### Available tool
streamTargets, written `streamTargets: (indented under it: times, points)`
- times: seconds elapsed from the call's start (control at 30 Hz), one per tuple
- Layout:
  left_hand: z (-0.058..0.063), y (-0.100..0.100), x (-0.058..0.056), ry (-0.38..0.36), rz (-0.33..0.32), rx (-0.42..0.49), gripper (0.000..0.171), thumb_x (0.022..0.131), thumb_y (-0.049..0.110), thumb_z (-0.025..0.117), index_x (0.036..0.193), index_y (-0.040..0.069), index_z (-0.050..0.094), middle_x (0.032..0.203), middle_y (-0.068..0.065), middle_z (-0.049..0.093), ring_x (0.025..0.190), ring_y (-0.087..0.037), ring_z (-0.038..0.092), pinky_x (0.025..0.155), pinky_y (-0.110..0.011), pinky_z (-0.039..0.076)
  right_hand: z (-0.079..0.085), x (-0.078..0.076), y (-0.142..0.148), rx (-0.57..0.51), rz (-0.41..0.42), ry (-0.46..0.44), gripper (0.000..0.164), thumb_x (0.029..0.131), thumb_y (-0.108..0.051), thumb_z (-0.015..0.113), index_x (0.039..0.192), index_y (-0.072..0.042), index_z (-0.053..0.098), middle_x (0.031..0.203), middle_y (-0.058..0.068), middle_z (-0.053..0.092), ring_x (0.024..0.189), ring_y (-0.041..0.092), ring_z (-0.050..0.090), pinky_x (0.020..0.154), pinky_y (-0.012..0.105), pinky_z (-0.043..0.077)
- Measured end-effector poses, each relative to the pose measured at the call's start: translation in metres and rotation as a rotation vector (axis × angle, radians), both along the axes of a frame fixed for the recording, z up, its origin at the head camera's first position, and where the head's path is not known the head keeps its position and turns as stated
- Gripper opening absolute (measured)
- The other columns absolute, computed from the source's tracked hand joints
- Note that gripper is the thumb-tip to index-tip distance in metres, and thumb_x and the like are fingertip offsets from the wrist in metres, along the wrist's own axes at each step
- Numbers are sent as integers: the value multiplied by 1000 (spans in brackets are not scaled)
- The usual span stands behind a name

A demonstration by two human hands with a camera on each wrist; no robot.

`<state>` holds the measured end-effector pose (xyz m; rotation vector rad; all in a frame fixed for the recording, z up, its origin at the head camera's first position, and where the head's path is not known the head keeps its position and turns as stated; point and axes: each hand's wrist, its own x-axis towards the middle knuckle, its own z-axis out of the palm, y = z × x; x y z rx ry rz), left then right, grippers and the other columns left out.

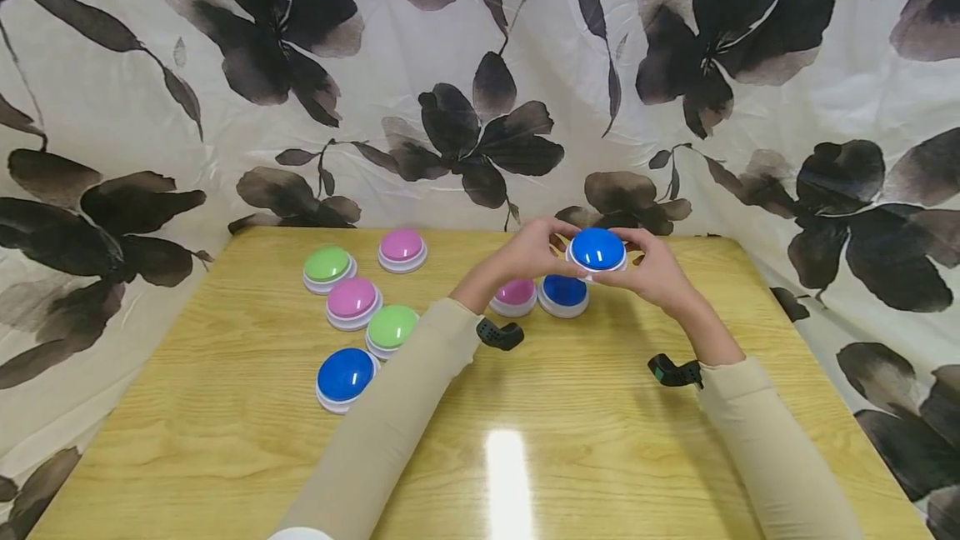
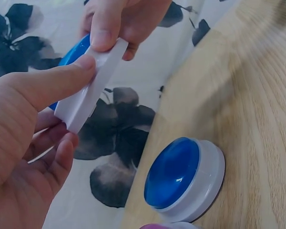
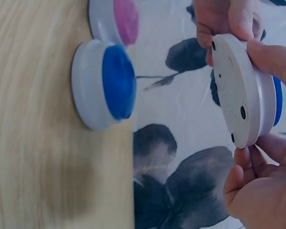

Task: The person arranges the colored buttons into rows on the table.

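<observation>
A blue push button (image 1: 597, 248) with a round white base is held up above the table's far right part, both hands on it. My left hand (image 1: 534, 252) grips its left side, the thumb along the white rim in the left wrist view. On the opposite side my right hand (image 1: 657, 273) pinches the base between thumb and fingers. The right wrist view shows the white underside (image 3: 232, 90) with several small dark spots. Below the raised button, a second blue button (image 1: 564, 291) stands on the table beside a pink button (image 1: 514, 292), partly behind my left wrist.
On the left of the wooden table (image 1: 225, 440) stand two green buttons (image 1: 327, 263), two pink buttons (image 1: 402, 246) and a blue button (image 1: 345, 375) nearest me. My left sleeve (image 1: 390, 432) overlaps some of these. A floral cloth (image 1: 465, 48) hangs behind the table's far edge.
</observation>
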<state>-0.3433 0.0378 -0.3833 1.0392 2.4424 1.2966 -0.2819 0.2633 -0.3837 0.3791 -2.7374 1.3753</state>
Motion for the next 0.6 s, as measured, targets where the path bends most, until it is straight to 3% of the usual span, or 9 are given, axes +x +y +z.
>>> streamTargets:
  times: [0.1, 0.3, 0.6]
  points:
    - [0, 5, -3, -9, -6, -16, 67, 77, 29, 84, 132, 3, 58, 122, -7, 60, 101, -18, 59, 80, -22, 52, -2, -1, 5, -4, -4, -14, 77, 75, -32, 85, 138, -6, 50, 128, 14, 52, 111, 33, 44, 86, 48, 42]
    - [-12, 15, -3, -58, -39, -39, 64, 78, 26, 84, 132, 5, 59, 122, -3, 62, 101, -15, 59, 79, -20, 52, -18, 3, 13, -25, -4, -52, 76, 76, -32, 84, 139, -5, 50, 130, 15, 52, 110, 33, 46, 88, 47, 45]
    - [-19, 27, -14, -34, -58, -84, 63, 78, 29, 84, 132, 7, 60, 122, -3, 64, 98, -13, 60, 81, -20, 51, -30, -4, 22, -40, -19, -64, 75, 77, -31, 84, 138, -4, 50, 130, 15, 52, 111, 34, 45, 87, 46, 45]
